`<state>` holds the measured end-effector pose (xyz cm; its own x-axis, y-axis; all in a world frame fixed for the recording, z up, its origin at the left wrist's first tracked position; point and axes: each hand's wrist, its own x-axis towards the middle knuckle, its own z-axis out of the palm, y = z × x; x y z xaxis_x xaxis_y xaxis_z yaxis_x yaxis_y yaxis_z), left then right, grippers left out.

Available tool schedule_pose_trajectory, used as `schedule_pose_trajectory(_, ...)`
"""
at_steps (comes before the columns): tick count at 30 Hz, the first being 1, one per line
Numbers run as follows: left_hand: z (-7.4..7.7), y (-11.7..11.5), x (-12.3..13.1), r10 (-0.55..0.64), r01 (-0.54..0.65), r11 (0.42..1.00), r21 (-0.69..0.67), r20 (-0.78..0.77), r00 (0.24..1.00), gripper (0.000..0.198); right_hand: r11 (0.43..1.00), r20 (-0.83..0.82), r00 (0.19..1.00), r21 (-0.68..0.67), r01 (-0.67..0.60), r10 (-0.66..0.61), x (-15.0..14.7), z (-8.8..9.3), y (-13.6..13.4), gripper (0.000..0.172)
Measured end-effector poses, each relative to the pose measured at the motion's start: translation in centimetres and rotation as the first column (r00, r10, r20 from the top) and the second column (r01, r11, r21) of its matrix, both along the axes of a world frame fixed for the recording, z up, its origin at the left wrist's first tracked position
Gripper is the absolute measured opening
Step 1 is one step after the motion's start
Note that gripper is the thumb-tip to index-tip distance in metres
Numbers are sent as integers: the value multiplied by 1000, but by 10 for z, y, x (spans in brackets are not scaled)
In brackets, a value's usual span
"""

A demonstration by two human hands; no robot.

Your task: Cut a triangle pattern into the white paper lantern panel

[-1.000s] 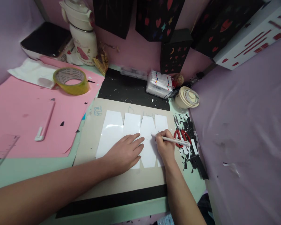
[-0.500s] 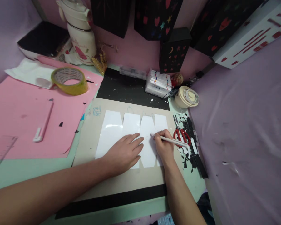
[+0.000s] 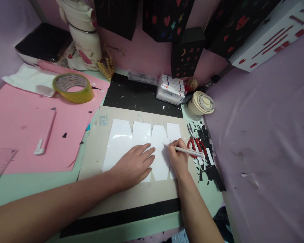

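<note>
A white paper cutout (image 3: 159,165) with several tapering panels lies on a beige board (image 3: 96,135). Flat on its middle panels rests my left hand (image 3: 135,165), fingers spread and holding nothing. My right hand (image 3: 177,156) pinches a slim white pen (image 3: 188,150), its tip touching the third panel near some faint small marks. The pen's back end points right, over red-handled scissors (image 3: 197,147). My right hand covers part of the rightmost panel.
Pink paper (image 3: 22,125) at left bears a yellow tape roll (image 3: 73,88) and a pink cutter (image 3: 47,133). Behind the board are a marker box (image 3: 171,90) and a cream container (image 3: 201,103). Black scraps (image 3: 210,162) lie at right; decorated black boxes (image 3: 187,54) hang above.
The pen and my right hand have shifted very slightly right on the panel. My left hand stays in place. The view has moved a little.
</note>
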<state>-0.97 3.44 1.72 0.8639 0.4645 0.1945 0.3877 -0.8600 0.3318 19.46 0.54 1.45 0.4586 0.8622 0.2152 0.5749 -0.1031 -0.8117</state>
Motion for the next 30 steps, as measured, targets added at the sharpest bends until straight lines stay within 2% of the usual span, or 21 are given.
schedule_pose_trajectory(10,2,0,-1,4,-4,1000,-4,-16,1000,30,1000,-14,1000,-9,7,-7,0,1,1,26)
schedule_pose_trajectory(14,1,0,-1,7,-6,1000,18,-21,1000,31,986,-125,991,153,66,-47,0,1,-2,19)
schedule_pose_trajectory(17,1,0,-1,2,-1,999,37,-13,1000,32,967,-88,996,250,57,-36,-1,4,-1,4)
schedule_pose_trajectory(22,0,1,-2,-3,3,999,50,0,1000,33,980,87,990,161,-120,107,5,4,3,18)
schedule_pose_trajectory(26,1,-3,0,10,-9,999,49,-31,999,33,985,157,978,82,-154,140,18,0,1,26)
schedule_pose_trajectory(30,16,-10,-1,53,-48,998,46,-96,994,38,979,268,946,49,-200,180,27,-6,0,33)
